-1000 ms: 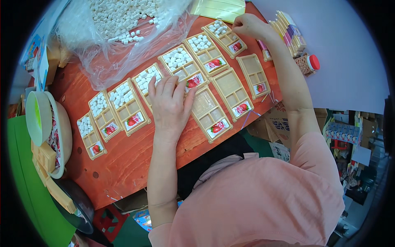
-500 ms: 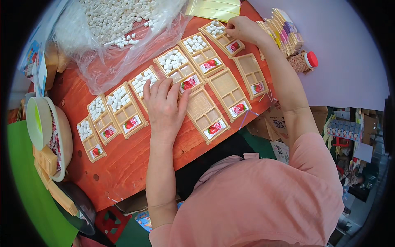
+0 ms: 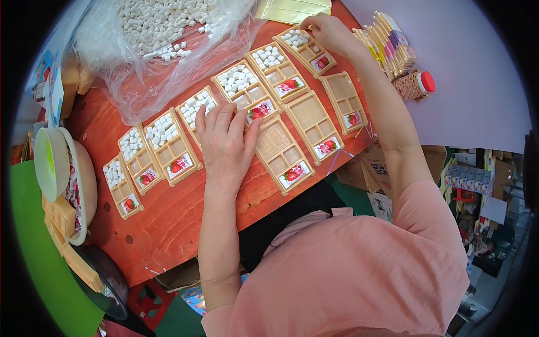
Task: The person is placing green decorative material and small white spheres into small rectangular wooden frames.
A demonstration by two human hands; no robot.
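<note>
My left hand (image 3: 226,147) is open, its fingers stretched and slightly apart. It lies over a partly hidden compartment tray (image 3: 182,115), beside a tray with a strawberry-picture packet (image 3: 260,110). At the far right, my right hand (image 3: 332,35) has its fingers bent together above the far end of another tray (image 3: 306,51). Whatever its fingertips hold, if anything, cannot be made out. White marshmallow-like cubes (image 3: 295,38) fill that tray's large compartment, and a small brownish piece (image 3: 315,49) shows in a small one. Several trays stand in a slanting row, most with white cubes and a packet.
A clear plastic bag (image 3: 140,84) of white cubes (image 3: 163,22) spreads across the far left. Three nearer trays, such as one tray (image 3: 306,112), have bare large compartments. Wrapped packs (image 3: 393,42) and a red-lidded jar (image 3: 412,85) stand right. A tub (image 3: 87,191) sits left.
My right hand has moved up from the small compartments to the tray's far end. A small brownish piece now shows in one compartment. My left hand stays nearly still.
</note>
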